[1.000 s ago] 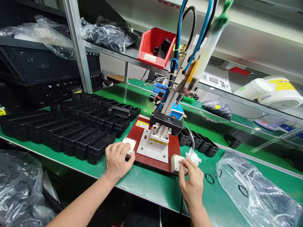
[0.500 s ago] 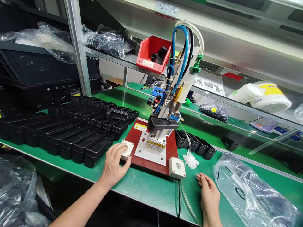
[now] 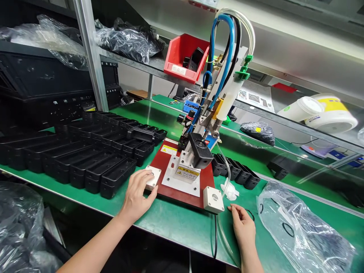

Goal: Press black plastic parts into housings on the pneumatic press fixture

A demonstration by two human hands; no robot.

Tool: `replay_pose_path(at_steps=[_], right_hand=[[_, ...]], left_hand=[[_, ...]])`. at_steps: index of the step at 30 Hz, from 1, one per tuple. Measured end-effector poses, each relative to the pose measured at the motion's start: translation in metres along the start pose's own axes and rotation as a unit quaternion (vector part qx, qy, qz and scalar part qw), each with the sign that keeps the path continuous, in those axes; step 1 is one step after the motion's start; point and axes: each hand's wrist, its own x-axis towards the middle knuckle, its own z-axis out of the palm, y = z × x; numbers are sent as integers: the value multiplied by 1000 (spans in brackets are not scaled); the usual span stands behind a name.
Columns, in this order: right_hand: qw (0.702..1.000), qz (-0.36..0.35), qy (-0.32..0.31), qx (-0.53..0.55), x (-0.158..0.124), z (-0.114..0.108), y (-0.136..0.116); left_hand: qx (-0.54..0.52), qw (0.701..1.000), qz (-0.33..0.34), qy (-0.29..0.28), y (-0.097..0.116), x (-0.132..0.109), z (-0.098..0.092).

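Observation:
My left hand (image 3: pixel 138 195) rests on the left white button box (image 3: pixel 154 176), fingers bent over its button and thumb spread to the side. My right hand (image 3: pixel 243 223) is low on the green bench, beside the right button box (image 3: pixel 214 200), its fingers curled together. A thin black ring (image 3: pixel 251 214) shows at the edge of those fingers; the grip on it is partly hidden. On the dispensing machine's metal fixture sits a black plastic housing (image 3: pixel 201 151) with a round opening, turned at a slant under the syringe (image 3: pixel 228 99).
Rows of black housings (image 3: pixel 118 176) fill the left; several more (image 3: pixel 235 167) stand right of the machine's red base (image 3: pixel 176 199). A clear plastic bag (image 3: pixel 307 231) with black rings lies at right, near a crumpled white tissue (image 3: pixel 229 191). A red bin (image 3: pixel 184 57) sits on the shelf.
The housing on the fixture has turned from lying crosswise to a steep slant. My right hand has shifted left toward the right button box, and a black ring now shows beside it.

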Motion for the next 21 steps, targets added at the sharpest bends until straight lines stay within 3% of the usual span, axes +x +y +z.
replay_pose_path(at_steps=[21], right_hand=[[999,-6,0,-40,-1,1,-4]], left_hand=[[-8,1000,-2,-3,-2,-1,0]])
